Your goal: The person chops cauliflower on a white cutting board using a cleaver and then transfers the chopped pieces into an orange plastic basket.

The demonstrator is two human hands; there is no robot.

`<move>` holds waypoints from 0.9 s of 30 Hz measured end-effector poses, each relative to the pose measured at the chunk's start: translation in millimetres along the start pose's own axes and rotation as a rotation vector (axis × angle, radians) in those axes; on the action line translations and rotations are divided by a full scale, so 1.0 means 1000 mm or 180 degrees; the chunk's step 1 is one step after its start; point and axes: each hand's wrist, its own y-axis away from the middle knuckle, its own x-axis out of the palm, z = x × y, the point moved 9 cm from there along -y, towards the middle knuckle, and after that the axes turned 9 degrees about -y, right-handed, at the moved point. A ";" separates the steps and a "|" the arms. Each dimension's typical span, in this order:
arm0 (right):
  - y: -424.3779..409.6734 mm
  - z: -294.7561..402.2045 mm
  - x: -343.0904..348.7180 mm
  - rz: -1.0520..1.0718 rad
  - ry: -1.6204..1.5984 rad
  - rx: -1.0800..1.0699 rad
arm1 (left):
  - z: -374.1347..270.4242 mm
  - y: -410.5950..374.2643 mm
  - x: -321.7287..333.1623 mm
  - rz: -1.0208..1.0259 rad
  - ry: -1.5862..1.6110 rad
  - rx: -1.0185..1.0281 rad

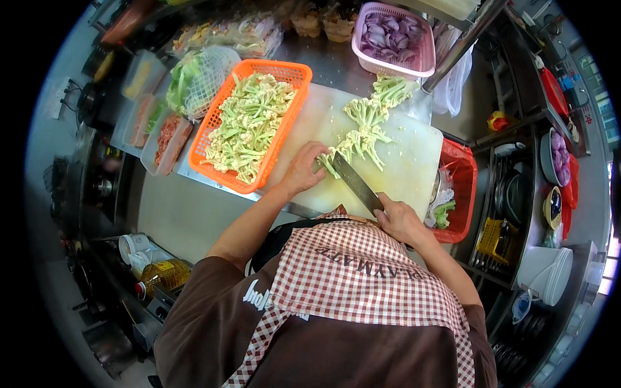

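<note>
My right hand grips a kitchen knife with a broad, dark blade, whose tip end lies among cauliflower pieces. Against the blade's left side, my left hand holds a small cauliflower floret with its fingertips on the white cutting board. From the blade, more cauliflower florets with long pale-green stems stretch in a line to the board's far right. Left of the board, an orange plastic basket is heaped with cut cauliflower.
A pink basket of sliced purple onion stands at the back. Leafy vegetable in white netting and a plastic container of minced meat sit at left. Right of the board hangs a red-lined bin near a metal post.
</note>
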 end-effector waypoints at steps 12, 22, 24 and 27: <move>0.010 -0.030 -0.034 -0.0214 -0.1057 0.0559 | -0.013 0.000 0.022 0.0759 -0.0092 0.0930; -0.032 -0.075 -0.069 -0.1060 -0.0012 0.0389 | -0.059 -0.062 0.055 0.1345 -0.1281 0.1980; -0.041 -0.079 -0.060 -0.0762 -0.0567 0.0455 | -0.063 -0.065 0.069 0.1418 -0.1371 0.1946; -0.025 -0.089 -0.064 -0.0969 -0.1709 0.0664 | -0.065 -0.067 0.091 0.1732 -0.1847 0.1633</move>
